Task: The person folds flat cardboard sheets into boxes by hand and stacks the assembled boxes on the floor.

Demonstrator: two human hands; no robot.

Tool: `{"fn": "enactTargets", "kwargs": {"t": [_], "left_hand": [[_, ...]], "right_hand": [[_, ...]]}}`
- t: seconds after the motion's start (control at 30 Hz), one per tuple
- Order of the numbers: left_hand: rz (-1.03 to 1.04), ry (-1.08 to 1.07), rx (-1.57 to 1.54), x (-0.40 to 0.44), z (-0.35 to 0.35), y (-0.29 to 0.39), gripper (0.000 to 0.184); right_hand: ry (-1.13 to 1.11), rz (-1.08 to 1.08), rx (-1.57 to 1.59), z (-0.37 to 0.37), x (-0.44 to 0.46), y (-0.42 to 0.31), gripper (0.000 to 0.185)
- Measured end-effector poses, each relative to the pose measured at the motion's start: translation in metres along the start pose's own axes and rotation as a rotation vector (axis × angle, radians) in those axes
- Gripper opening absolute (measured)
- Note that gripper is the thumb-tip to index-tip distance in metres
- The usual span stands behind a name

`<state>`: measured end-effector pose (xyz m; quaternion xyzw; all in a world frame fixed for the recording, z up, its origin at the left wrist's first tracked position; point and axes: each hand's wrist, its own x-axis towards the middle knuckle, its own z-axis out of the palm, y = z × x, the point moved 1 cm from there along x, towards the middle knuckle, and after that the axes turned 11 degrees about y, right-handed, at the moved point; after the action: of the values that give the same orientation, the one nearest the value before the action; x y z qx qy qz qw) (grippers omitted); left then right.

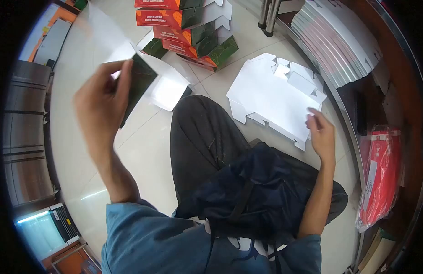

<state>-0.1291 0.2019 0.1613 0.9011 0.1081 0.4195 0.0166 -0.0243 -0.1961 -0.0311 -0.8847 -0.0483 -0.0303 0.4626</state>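
Note:
My left hand (104,98), raised over the floor on the left, pinches the edge of a carton (141,82) with a dark green outside and a white inside; motion smears part of it. Over on the right, a flat white cardboard blank (271,98) with cut tabs and flaps lies on the tiles. The fingertips of my right hand (321,132) are at its right edge, slightly apart; whether they grip it is unclear. Red and green printed boxes (175,34) stand piled up beyond my knees.
A stack of white folded sheets (332,41) rests on a shelf at the upper right. Below it lies a red item in clear plastic (380,176). Metal legs (268,18) stand at the top. Grey metal panels (26,128) line the far left.

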Motion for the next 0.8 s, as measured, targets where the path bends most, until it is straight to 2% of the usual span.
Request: {"fn": "enactTargets", "kwargs": {"t": [0.03,0.1,0.2,0.3,0.33,0.43,0.47,0.5,0.57,0.67,0.7,0.73,0.8], "left_hand": [[-0.091,-0.091,0.099,-0.011,0.026,-0.026,0.015],[-0.134,-0.208,0.234,-0.036,0.088,-0.069,0.027],[-0.151,-0.221,0.213,-0.082,0.178,-0.100,0.030],[-0.056,-0.408,0.155,-0.104,0.218,-0.085,0.034],[-0.103,-0.533,0.124,-0.099,0.211,-0.065,0.038],[-0.116,-0.659,0.123,-0.092,0.218,-0.067,0.046],[-0.090,-0.639,0.122,-0.087,0.212,-0.068,0.053],[-0.060,-0.576,0.072,-0.077,0.201,-0.064,0.052],[-0.088,-0.493,-0.116,-0.050,0.164,-0.026,0.045],[0.004,-0.709,-0.390,-0.032,0.135,0.058,0.034],[0.135,-0.834,-0.380,-0.037,0.140,0.083,0.027],[0.245,-0.962,-0.463,-0.044,0.151,0.112,0.028],[0.380,-1.305,-0.696,-0.076,0.206,0.162,0.038]], "right_hand": [[-0.097,-0.004,-0.143,0.003,0.000,0.006,0.032],[-0.272,-0.036,-0.367,0.018,-0.008,0.026,0.035],[-0.485,0.033,-0.604,0.032,-0.014,0.030,0.038],[-0.552,0.066,-0.670,0.044,-0.016,0.037,0.038],[-0.554,0.061,-0.673,0.045,-0.016,0.042,0.037],[-0.568,0.035,-0.633,0.045,-0.011,0.053,0.034],[-0.558,0.078,-0.570,0.041,-0.008,0.057,0.031],[-0.546,0.124,-0.507,0.037,-0.006,0.061,0.029],[-0.532,0.186,-0.423,0.033,-0.002,0.065,0.024],[-0.532,0.231,-0.361,0.029,0.002,0.060,0.020],[-0.532,0.244,-0.333,0.027,0.003,0.059,0.019],[-0.531,0.257,-0.306,0.023,0.005,0.059,0.019],[-0.540,0.276,-0.248,0.021,0.008,0.067,0.020]]}}
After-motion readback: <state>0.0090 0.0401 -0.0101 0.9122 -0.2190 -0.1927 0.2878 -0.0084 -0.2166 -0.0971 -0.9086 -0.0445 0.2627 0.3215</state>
